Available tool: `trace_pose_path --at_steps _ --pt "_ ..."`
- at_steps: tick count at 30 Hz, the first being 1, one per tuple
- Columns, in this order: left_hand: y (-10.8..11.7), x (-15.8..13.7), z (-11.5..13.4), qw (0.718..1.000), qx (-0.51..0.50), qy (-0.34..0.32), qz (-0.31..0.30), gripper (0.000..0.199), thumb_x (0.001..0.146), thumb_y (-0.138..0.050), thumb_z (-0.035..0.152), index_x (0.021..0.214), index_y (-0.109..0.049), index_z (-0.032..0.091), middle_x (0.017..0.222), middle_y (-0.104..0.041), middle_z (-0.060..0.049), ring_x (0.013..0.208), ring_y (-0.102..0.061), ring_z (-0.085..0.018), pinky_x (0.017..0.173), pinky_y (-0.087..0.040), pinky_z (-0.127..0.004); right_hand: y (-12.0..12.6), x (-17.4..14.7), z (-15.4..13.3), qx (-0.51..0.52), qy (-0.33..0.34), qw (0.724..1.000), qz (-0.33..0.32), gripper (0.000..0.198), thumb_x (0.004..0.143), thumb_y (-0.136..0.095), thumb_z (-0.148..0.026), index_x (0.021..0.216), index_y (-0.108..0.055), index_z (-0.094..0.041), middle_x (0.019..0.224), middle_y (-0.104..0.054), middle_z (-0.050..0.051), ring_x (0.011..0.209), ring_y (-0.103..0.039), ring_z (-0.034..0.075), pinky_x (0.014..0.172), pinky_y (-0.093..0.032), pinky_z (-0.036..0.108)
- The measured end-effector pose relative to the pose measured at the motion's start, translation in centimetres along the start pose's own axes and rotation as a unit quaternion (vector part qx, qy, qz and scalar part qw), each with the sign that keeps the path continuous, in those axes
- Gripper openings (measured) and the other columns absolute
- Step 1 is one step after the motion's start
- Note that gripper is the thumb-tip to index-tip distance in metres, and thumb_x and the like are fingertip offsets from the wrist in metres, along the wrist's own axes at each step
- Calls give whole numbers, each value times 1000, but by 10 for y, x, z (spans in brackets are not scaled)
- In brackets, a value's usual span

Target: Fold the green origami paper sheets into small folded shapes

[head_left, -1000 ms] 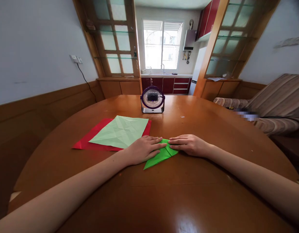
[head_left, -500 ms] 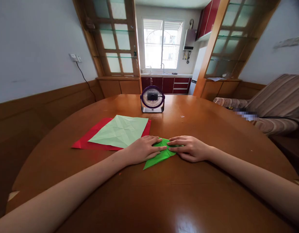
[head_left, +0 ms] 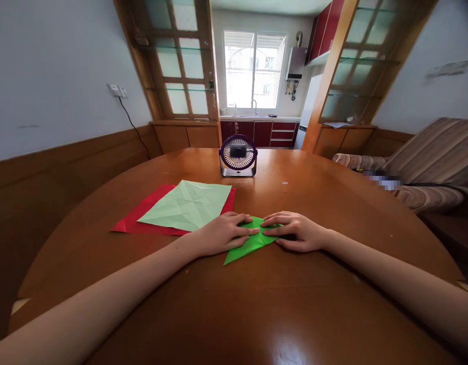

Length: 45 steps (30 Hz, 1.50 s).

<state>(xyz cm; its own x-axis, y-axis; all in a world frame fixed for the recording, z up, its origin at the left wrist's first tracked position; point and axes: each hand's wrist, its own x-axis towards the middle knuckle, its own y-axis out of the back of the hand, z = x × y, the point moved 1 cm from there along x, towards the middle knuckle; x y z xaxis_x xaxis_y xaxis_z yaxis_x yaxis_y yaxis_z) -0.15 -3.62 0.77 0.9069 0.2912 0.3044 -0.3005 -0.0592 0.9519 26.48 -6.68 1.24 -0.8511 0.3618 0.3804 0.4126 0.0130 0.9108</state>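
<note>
A bright green sheet of folded paper [head_left: 244,249] lies on the table in front of me, with a pointed corner toward my lower left. My left hand [head_left: 228,233] rests on its left part, fingers spread and pressing it down. On the right part, my right hand [head_left: 293,230] touches the paper with slightly bent, parted fingers, its thumb near the right edge. Both hands cover part of the green paper, so not all of its folds show. Left of my left hand lies a creased pale green sheet [head_left: 188,203] on top of a red sheet [head_left: 137,220].
The round-ended brown wooden table [head_left: 234,309] is glossy. A small dark purple fan [head_left: 238,153] stands toward its far edge. A tiny scrap [head_left: 284,182] lies right of the fan. A striped sofa [head_left: 435,152] is at the right, and a sink counter [head_left: 262,117] lies beyond.
The right hand's fingertips have shifted very slightly left over the green paper, and more of its right corner shows beneath them. The left hand stays in place.
</note>
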Motion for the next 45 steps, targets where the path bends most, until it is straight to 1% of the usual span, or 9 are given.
trace_pose_path --at_steps 4,13,18,21,27,30,36,40,45 --pt "5 0 0 1000 -15 16 -12 35 98 -45 35 131 -57 38 133 -52 -7 115 -54 -25 103 -39 -45 0 -1 2 21 -7 1000 -4 40 91 -55 -25 130 -58 -24 127 -61 11 119 -56 23 101 -46 45" --pt "2 -3 0 999 -6 51 -4 35 95 -49 38 130 -56 43 143 -42 -6 137 -32 -33 110 -25 -56 -1 -1 2 23 -6 1000 5 38 90 -57 -26 128 -60 -24 125 -63 10 118 -57 23 101 -46 45" --pt "5 -3 3 999 22 28 25 34 95 -49 37 127 -60 42 130 -50 -8 123 -45 -30 104 -34 -51 -1 0 1 18 -6 1000 8 37 91 -56 -25 128 -60 -25 125 -63 10 117 -57 23 101 -46 45" --pt "4 -3 4 999 35 34 18 34 96 -47 38 128 -59 39 124 -54 -8 113 -50 -27 100 -38 -49 -1 1 1 15 -13 1000 9 40 91 -56 -26 131 -58 -22 127 -61 12 118 -57 23 101 -47 44" --pt "3 -3 4 997 42 67 19 38 95 -48 41 127 -57 22 122 -57 -11 114 -51 -27 100 -37 -45 -4 0 3 -11 -54 998 24 39 94 -52 -28 133 -56 -21 129 -60 12 117 -58 24 99 -47 44" --pt "4 -2 5 996 34 74 19 36 94 -49 40 122 -58 20 122 -57 -11 115 -51 -27 101 -37 -45 -4 0 5 12 -99 993 58 34 98 -46 -26 129 -59 -23 126 -63 11 112 -61 22 97 -49 40" --pt "5 -1 6 996 12 84 16 39 93 -51 40 126 -52 18 121 -57 -12 112 -53 -27 99 -40 -45 -4 2 9 92 -195 969 123 33 99 -41 -34 108 -68 -17 103 -70 8 92 -64 18 83 -50 31" --pt "5 -1 6 996 -15 89 11 39 94 -50 40 125 -51 16 122 -56 -13 111 -54 -27 98 -43 -43 -5 0 17 134 -301 925 190 45 95 -43 -48 80 -68 -14 73 -65 3 67 -58 16 60 -45 26" --pt "4 -2 5 997 -19 71 -7 32 96 -46 37 120 -57 19 129 -52 -13 118 -51 -27 102 -41 -44 -5 3 21 218 -369 876 219 40 84 -57 -53 87 -72 -16 82 -69 3 73 -61 19 65 -47 28"
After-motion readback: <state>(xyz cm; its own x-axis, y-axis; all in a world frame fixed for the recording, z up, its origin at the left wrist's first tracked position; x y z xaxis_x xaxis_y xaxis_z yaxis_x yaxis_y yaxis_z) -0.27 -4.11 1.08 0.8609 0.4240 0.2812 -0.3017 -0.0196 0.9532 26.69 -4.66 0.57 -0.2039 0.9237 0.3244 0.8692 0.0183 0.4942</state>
